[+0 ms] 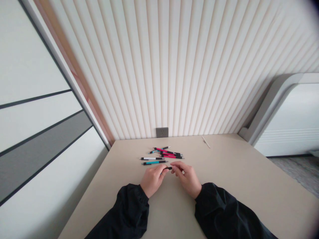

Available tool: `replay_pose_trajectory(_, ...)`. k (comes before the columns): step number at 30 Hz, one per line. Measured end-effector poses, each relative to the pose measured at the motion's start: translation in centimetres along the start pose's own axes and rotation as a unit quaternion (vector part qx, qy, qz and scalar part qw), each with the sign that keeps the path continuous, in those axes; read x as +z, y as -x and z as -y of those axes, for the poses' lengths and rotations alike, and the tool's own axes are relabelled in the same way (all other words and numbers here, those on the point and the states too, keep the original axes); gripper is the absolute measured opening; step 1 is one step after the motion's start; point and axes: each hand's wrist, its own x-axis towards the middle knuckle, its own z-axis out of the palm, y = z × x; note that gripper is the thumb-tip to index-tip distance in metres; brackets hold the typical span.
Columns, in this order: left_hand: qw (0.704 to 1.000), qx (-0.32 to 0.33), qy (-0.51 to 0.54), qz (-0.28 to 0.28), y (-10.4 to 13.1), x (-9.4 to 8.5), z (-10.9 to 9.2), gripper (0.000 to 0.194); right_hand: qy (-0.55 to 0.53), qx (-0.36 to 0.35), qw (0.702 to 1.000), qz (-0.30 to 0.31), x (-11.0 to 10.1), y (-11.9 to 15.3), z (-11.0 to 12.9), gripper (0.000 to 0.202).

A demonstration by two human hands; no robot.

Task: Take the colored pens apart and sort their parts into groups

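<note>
The left hand grasps a small black piece between thumb and fingers, low over the middle of the bench. The right hand is at the piece's right end, its fingers bent and drawn close together; whether they pinch the piece or only touch it, I cannot tell. Both wrists come out of black sleeves.

Just beyond the hands lie several pens. The blue pen is nearest, with the white pen behind it, the two roughly side by side. Behind and to their right, pink pens lie in a loose, overlapping group, and a dark pen with a light blue band slants across them. Well apart to the right, near the back edge, lies a thin white stick, with a tiny dark piece beside it. A dark socket sits on the ribbed wall, right above the bench's back edge.
</note>
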Motion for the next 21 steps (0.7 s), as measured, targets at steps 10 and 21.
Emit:
replay_pose_trajectory(10,1.0,-0.015,0.0,0.001,0.02,-0.01,-0.01,0.019,0.031,-0.008,0.999,-0.012,-0.31,-0.19,0.34,0.031)
replay_pose_trajectory(21,1.0,-0.004,-0.016,0.016,0.07,0.16,0.12,0.021,0.03,0.025,0.999,0.011,-0.23,-0.32,0.31,0.029)
